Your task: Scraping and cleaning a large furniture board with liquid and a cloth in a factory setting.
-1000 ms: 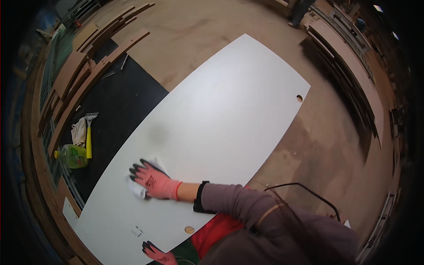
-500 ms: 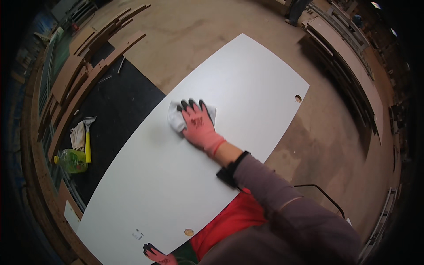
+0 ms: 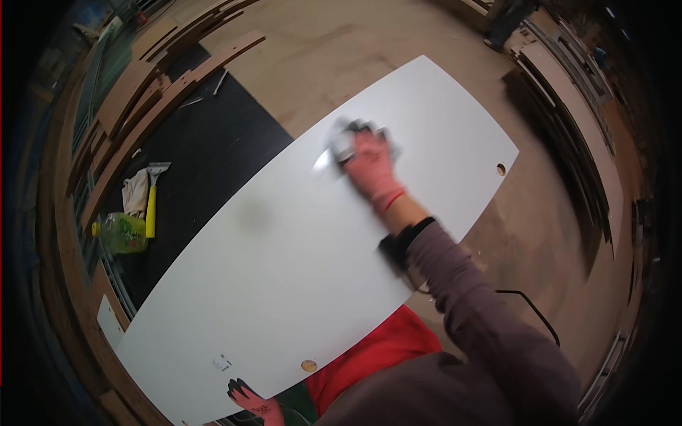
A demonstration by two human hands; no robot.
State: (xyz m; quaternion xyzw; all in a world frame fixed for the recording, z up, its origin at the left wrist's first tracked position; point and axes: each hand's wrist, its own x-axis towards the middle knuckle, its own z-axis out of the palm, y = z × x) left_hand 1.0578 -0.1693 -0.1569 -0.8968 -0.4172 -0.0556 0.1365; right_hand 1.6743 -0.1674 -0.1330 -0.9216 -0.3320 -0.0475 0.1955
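Note:
A large white panel (image 3: 284, 263) with two round holes near its right-hand edge lies in front of me. Toward its far part, my right hand (image 3: 373, 160), in a pink glove with dark fingertips, presses a white cloth (image 3: 342, 145) against the surface; both are smeared by motion. The cloth is partly hidden under the fingers. My left hand (image 3: 253, 402), gloved the same way, rests at the near edge of the panel with its fingers stretched out and holding nothing. A small label (image 3: 222, 363) sits on the panel close to it.
On the dark board (image 3: 213, 153) at left lie a scraper with a yellow handle (image 3: 150, 213), a crumpled rag (image 3: 134, 193) and a bottle of yellow-green liquid (image 3: 124, 233). Brown strips (image 3: 170, 92) lie beyond. Stacked panels (image 3: 561, 135) stand at right; a person's leg (image 3: 506, 25) shows far off.
My right hand has slid the cloth farther away and to the right across the panel. The left hand stays at the near edge. The whole view has shifted slightly.

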